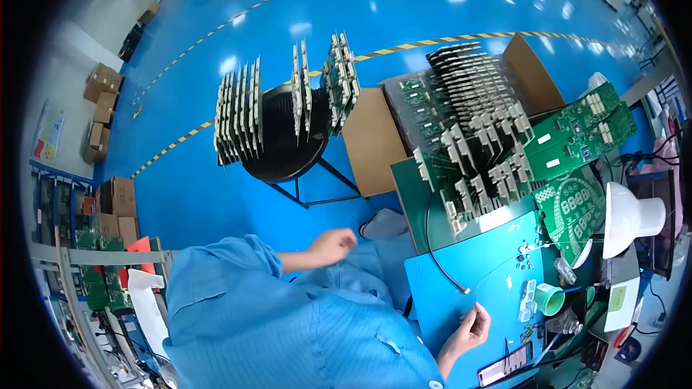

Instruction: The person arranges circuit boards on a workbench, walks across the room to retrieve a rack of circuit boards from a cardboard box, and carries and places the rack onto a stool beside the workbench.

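Observation:
My left hand hovers above my lap with its fingers curled in, and nothing shows in it. Over the blue mat my right hand has its thumb and fingertips pressed together. Whatever they may pinch is too small to make out. Just beyond those fingertips, apart from them, lies the white-tipped end of a black cable. The cable runs up to a cluster of circuit boards with pale connectors, standing on edge on a green surface.
A black stool on the left carries upright boards. Behind the cluster stands an open cardboard box. Large green boards, a white lamp, a green cup and a phone crowd the right side.

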A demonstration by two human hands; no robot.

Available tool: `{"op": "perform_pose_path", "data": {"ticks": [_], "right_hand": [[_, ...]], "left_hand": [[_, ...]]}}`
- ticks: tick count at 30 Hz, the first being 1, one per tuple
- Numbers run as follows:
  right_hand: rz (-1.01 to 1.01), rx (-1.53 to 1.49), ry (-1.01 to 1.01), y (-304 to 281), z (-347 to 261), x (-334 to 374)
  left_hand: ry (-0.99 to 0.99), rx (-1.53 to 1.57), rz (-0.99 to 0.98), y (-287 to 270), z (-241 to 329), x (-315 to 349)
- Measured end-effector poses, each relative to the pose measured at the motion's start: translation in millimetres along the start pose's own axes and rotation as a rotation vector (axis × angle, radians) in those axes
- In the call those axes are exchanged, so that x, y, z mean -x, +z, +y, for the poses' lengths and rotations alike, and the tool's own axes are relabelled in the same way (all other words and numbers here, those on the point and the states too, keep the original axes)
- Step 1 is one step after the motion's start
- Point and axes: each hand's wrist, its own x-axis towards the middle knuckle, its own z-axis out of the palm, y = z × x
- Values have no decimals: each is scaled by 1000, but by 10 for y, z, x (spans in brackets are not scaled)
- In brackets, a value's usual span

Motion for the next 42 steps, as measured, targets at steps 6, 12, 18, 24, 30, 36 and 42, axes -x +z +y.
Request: {"op": "perform_pose_path", "data": {"ticks": [6, 12, 18, 24, 30, 36, 42], "right_hand": [[49, -47, -57, 64, -46, 49], [67, -156, -566, 302, -226, 457], [-912, -183, -216, 1827, -618, 653], [-1155, -16, -231, 3483, -187, 600], [-1249, -28, -56, 4358, -71, 666], [-1193, -260, 122, 4676, -8, 841], [-1203, -435, 326, 4597, -81, 857]], "left_hand": [[-524, 764, 1079, -1114, -2011, 206], [-188, 1111, 1266, -2263, -2621, 56], [27, 1503, 917, -2440, -2541, -243], [5, 1657, 1032, -3083, -2967, -90], [-64, 961, 767, -3578, -2520, -141], [-2, 907, 1059, -3331, -2623, -306], [-24, 1129, 1367, -2416, -2108, 36]]}}
